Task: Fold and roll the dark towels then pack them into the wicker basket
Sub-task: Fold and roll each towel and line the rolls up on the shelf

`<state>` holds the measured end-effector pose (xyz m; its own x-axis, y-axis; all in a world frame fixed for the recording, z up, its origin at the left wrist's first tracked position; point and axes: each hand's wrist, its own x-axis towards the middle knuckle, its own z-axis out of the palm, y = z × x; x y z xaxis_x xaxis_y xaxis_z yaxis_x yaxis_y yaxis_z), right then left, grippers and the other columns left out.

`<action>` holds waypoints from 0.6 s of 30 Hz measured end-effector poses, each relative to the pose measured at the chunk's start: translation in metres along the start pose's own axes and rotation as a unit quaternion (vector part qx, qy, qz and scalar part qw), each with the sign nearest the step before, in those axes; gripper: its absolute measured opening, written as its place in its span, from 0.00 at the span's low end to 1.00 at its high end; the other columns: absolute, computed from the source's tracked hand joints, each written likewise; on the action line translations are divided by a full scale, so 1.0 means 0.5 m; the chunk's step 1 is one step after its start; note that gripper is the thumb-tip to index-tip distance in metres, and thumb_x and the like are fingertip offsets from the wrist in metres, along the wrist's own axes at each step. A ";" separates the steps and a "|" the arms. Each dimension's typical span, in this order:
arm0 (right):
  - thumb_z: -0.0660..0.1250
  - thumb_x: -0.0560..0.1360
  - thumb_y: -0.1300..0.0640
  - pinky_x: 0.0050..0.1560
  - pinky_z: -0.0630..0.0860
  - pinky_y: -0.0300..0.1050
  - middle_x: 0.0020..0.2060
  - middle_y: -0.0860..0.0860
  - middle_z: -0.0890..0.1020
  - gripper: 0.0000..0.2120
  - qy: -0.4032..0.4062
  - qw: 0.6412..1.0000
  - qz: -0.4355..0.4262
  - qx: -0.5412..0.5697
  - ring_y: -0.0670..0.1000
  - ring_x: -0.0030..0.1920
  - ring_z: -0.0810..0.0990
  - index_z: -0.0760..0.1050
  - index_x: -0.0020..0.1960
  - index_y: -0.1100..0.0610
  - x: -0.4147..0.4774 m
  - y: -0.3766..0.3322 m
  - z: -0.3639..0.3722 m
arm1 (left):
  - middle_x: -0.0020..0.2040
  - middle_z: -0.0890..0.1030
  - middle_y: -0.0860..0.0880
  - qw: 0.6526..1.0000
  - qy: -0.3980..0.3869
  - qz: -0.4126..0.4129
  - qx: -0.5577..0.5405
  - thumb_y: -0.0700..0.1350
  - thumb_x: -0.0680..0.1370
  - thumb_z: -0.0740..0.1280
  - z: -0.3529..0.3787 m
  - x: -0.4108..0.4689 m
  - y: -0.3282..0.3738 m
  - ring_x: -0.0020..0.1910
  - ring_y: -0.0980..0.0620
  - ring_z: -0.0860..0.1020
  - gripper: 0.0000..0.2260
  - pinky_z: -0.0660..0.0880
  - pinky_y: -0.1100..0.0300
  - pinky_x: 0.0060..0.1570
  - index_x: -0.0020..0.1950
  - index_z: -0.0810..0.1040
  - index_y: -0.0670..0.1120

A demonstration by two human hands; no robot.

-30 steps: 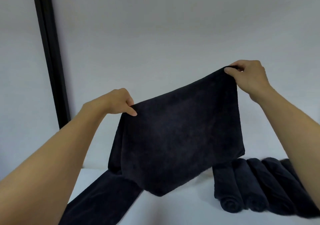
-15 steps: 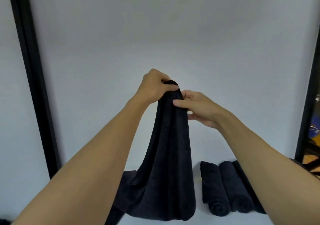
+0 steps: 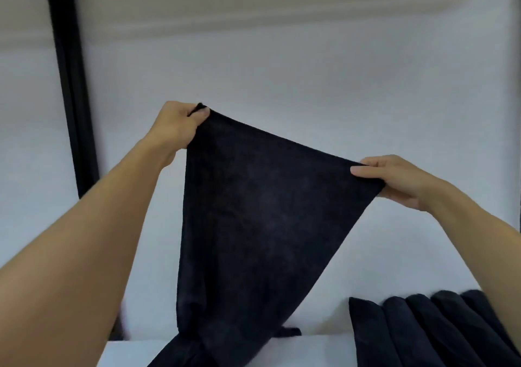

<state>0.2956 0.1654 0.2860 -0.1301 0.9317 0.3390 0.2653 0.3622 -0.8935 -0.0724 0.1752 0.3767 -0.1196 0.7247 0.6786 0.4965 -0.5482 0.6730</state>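
Head view: at the far left a black upright post [image 3: 67, 84] is seen against a pale wall [image 3: 282, 70]. Just right of it the left hand [image 3: 176, 127] is raised, with its thumb and fingers pinched on the upper left corner of a dark towel [image 3: 253, 211]. The towel is held up in the air in front of the wall and is pulled taut along its top edge, which slopes down from the higher left corner to the lower right one. Below that edge the cloth narrows as it hangs, and its lower end is met by the white table [image 3: 324, 349] at the bottom of the frame. A dark strip of cloth is seen there, and it cannot be told whether it belongs to the held towel or to another. The right end of the top edge is gripped by the right hand [image 3: 394, 180], thumb laid on the near face and fingers curled behind. The two hands are set well apart. At the lower right, several rolled towels [image 3: 423, 333] are laid side by side on the table, touching one another and partly hidden by the right forearm.
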 end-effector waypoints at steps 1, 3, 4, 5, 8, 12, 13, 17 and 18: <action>0.68 0.77 0.58 0.49 0.78 0.44 0.40 0.54 0.81 0.07 0.026 0.999 -0.018 -0.016 0.50 0.41 0.78 0.80 0.46 0.62 0.008 -0.024 -0.009 | 0.38 0.70 0.46 1.000 0.002 0.009 0.001 0.47 0.81 0.64 -0.015 0.007 0.004 0.33 0.51 0.67 0.16 0.66 0.60 0.33 0.49 0.78 0.33; 0.68 0.77 0.60 0.52 0.77 0.48 0.41 0.54 0.82 0.07 0.089 0.992 -0.065 -0.059 0.50 0.43 0.78 0.81 0.49 0.64 0.029 -0.076 -0.026 | 0.35 0.73 0.48 0.999 0.020 0.031 0.015 0.46 0.80 0.67 -0.041 0.019 0.020 0.32 0.52 0.68 0.12 0.68 0.65 0.32 0.44 0.81 0.38; 0.68 0.77 0.60 0.50 0.77 0.48 0.42 0.54 0.82 0.07 0.127 0.984 -0.096 -0.078 0.50 0.43 0.78 0.81 0.49 0.63 0.038 -0.105 -0.033 | 0.33 0.74 0.49 0.998 0.039 0.045 0.027 0.46 0.79 0.68 -0.052 0.025 0.030 0.31 0.52 0.69 0.10 0.67 0.69 0.28 0.42 0.81 0.41; 0.69 0.76 0.59 0.46 0.75 0.46 0.41 0.52 0.82 0.06 0.167 0.972 -0.128 -0.100 0.50 0.41 0.76 0.82 0.48 0.61 0.046 -0.134 -0.038 | 0.31 0.74 0.50 0.996 0.060 0.060 0.036 0.46 0.78 0.69 -0.063 0.033 0.040 0.29 0.52 0.70 0.09 0.66 0.71 0.24 0.41 0.81 0.42; 0.70 0.75 0.56 0.40 0.69 0.39 0.39 0.49 0.82 0.04 0.257 0.924 -0.197 -0.203 0.48 0.41 0.76 0.83 0.45 0.56 0.062 -0.220 -0.048 | 0.39 0.79 0.47 0.993 0.104 0.049 -0.016 0.45 0.77 0.71 -0.084 0.064 0.065 0.23 0.51 0.74 0.07 0.67 0.65 0.23 0.46 0.81 0.41; 0.69 0.75 0.53 0.47 0.70 0.45 0.42 0.50 0.81 0.04 0.311 0.850 -0.164 -0.391 0.55 0.49 0.77 0.83 0.47 0.50 0.079 -0.291 -0.054 | 0.59 0.77 0.44 0.972 0.089 -0.017 -0.215 0.40 0.79 0.67 -0.086 0.087 0.082 0.36 0.43 0.85 0.18 0.81 0.58 0.35 0.68 0.71 0.38; 0.69 0.75 0.51 0.46 0.70 0.46 0.42 0.51 0.80 0.04 0.341 0.835 -0.148 -0.405 0.56 0.47 0.76 0.82 0.46 0.49 0.078 -0.303 -0.053 | 0.60 0.76 0.44 0.968 0.080 -0.018 -0.237 0.39 0.80 0.67 -0.083 0.088 0.084 0.39 0.41 0.85 0.19 0.82 0.54 0.39 0.69 0.70 0.37; 0.66 0.77 0.56 0.35 0.73 0.43 0.37 0.54 0.82 0.06 0.365 0.892 -0.132 -0.232 0.54 0.35 0.79 0.80 0.48 0.57 0.083 -0.332 -0.049 | 0.64 0.75 0.42 0.960 0.052 -0.010 -0.277 0.40 0.81 0.64 -0.066 0.105 0.097 0.47 0.40 0.83 0.20 0.82 0.49 0.47 0.72 0.67 0.36; 0.65 0.78 0.58 0.31 0.76 0.42 0.37 0.55 0.83 0.06 0.343 0.920 -0.140 -0.127 0.52 0.32 0.82 0.79 0.50 0.59 0.088 -0.336 -0.046 | 0.65 0.74 0.41 0.955 0.052 -0.007 -0.290 0.40 0.81 0.64 -0.062 0.112 0.103 0.49 0.40 0.83 0.20 0.81 0.49 0.49 0.72 0.67 0.36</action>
<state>0.2672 0.1461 0.4579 0.3834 0.5673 0.7288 0.5394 0.5030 -0.6753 -0.0803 0.1744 0.4584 -0.2218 0.7052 0.6735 -0.0632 -0.6996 0.7117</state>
